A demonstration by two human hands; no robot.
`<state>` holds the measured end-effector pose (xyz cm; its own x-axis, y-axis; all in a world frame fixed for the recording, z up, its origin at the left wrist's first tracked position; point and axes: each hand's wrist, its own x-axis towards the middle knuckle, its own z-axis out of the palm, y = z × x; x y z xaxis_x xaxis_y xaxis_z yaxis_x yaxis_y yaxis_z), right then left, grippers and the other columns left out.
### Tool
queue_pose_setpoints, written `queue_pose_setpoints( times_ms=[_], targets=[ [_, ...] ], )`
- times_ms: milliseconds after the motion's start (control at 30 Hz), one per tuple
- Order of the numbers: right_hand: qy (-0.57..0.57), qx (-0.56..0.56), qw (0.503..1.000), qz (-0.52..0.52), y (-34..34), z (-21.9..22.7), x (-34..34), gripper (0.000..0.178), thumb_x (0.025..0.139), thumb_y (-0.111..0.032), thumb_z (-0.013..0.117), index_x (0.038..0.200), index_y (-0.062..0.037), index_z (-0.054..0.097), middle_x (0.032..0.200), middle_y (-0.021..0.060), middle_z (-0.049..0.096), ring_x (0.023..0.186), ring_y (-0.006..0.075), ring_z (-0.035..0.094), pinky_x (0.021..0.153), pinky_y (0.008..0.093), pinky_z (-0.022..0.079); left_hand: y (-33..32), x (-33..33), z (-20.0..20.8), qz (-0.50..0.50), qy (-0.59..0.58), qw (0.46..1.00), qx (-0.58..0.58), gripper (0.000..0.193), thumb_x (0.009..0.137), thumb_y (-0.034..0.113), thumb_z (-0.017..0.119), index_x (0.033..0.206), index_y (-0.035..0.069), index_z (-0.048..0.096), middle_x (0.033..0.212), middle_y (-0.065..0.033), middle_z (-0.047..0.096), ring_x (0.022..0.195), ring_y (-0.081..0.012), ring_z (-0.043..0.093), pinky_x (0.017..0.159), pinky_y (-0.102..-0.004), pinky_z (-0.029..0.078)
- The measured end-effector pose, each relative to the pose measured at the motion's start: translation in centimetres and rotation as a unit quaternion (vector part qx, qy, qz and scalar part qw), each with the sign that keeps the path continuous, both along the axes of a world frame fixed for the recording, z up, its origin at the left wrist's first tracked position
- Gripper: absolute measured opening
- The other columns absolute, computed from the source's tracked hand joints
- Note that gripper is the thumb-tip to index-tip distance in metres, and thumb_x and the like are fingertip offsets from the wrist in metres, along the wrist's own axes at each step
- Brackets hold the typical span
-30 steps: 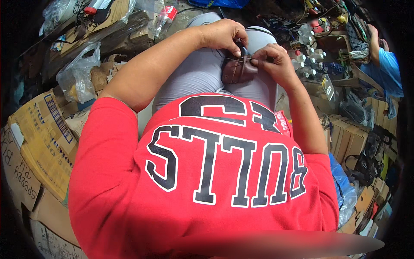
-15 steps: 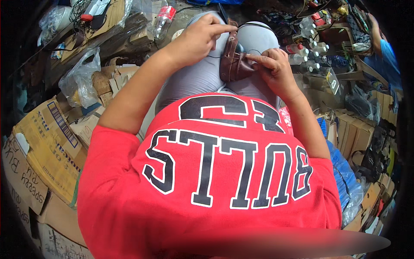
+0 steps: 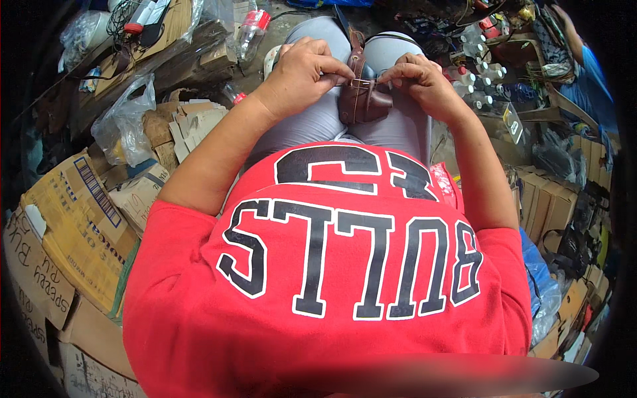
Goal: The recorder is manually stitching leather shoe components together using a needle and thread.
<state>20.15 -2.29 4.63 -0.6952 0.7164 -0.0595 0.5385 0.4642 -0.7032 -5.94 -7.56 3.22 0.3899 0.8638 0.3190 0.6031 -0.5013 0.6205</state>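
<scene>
Your left hand [image 3: 302, 73] and right hand [image 3: 421, 83] meet over your lap, both working at the top edge of a small brown leather pouch [image 3: 361, 103] that rests on your grey trousers [image 3: 318, 126] between your thighs. The left grip is pinched together, thumb against forefinger, right at the pouch's upper left corner, where a thin thread [image 3: 361, 81] runs across. The right grip is also closed, fingertips pinched at the other end of that thread, just above the pouch's upper right corner. So the pouch lies directly below and between your two grips, touching both at its top edge, with a brown strap [image 3: 358, 50] running up from it away from you along the gap between your knees.

To your left lie flattened cardboard boxes [image 3: 73, 219] and a clear plastic bag [image 3: 123, 129]. To your right stand several small white bottles [image 3: 474, 79], near your right wrist but apart from it. Your red shirt [image 3: 332, 285] fills the lower part of the view
</scene>
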Motion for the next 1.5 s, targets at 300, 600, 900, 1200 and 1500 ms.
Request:
queue_pose_setpoints(
  times_ms=[300, 600, 900, 1200, 1500],
  targets=[
    [0.012, -0.029, 0.999, -0.008, 0.2, -0.4, 0.1, 0.037, 0.068, 0.006, 0.057, 0.093, -0.0157, 0.073, 0.077, -0.0019, 0.057, 0.084, 0.0151, 0.053, 0.082, 0.0274, 0.041, 0.1, 0.2, 0.6, -0.027, 0.015, 0.999, 0.036, 0.019, 0.074, 0.003, 0.067, 0.087, 0.016, 0.072, 0.075, -0.0025, 0.052, 0.079, -0.0216, 0.052, 0.073, -0.0336, 0.040],
    [0.031, -0.051, 0.998, -0.017, 0.0, -0.6, 0.2, 0.040, 0.067, 0.005, 0.057, 0.095, -0.0169, 0.074, 0.077, -0.0015, 0.059, 0.083, 0.0143, 0.054, 0.082, 0.0268, 0.042, -0.4, 1.6, 1.1, -0.042, 0.064, 0.991, 0.110, 0.013, 0.074, 0.007, 0.068, 0.084, 0.015, 0.070, 0.074, -0.0018, 0.051, 0.079, -0.0201, 0.053, 0.080, -0.0343, 0.035],
    [0.040, -0.054, 0.998, -0.008, 0.0, -1.2, 0.3, 0.039, 0.067, 0.004, 0.058, 0.095, -0.0178, 0.075, 0.077, -0.0019, 0.059, 0.083, 0.0139, 0.054, 0.081, 0.0265, 0.042, 0.0, 0.1, -0.8, -0.032, 0.010, 0.999, -0.016, 0.021, 0.075, 0.010, 0.070, 0.092, 0.021, 0.074, 0.070, 0.0006, 0.052, 0.076, -0.0155, 0.052, 0.079, -0.0322, 0.034],
    [0.058, -0.012, 0.998, -0.011, 0.0, -1.3, 0.1, 0.037, 0.067, 0.003, 0.060, 0.093, -0.0176, 0.075, 0.076, -0.0027, 0.061, 0.081, 0.0147, 0.056, 0.081, 0.0275, 0.043, 1.7, 0.6, -1.7, -0.041, -0.033, 0.998, -0.044, 0.019, 0.074, 0.009, 0.071, 0.089, 0.019, 0.074, 0.070, 0.0010, 0.055, 0.074, -0.0146, 0.054, 0.076, -0.0297, 0.038],
    [0.043, 0.058, 0.995, -0.072, -1.6, -1.8, -0.1, 0.021, 0.075, -0.014, 0.072, 0.096, -0.0157, 0.073, 0.078, 0.0008, 0.063, 0.079, 0.0155, 0.055, 0.076, 0.0296, 0.044, -0.1, 1.2, -0.4, -0.001, -0.035, 0.999, -0.026, 0.018, 0.074, 0.008, 0.070, 0.091, 0.015, 0.073, 0.075, -0.0031, 0.062, 0.074, -0.0187, 0.058, 0.070, -0.0324, 0.045]
  ],
)
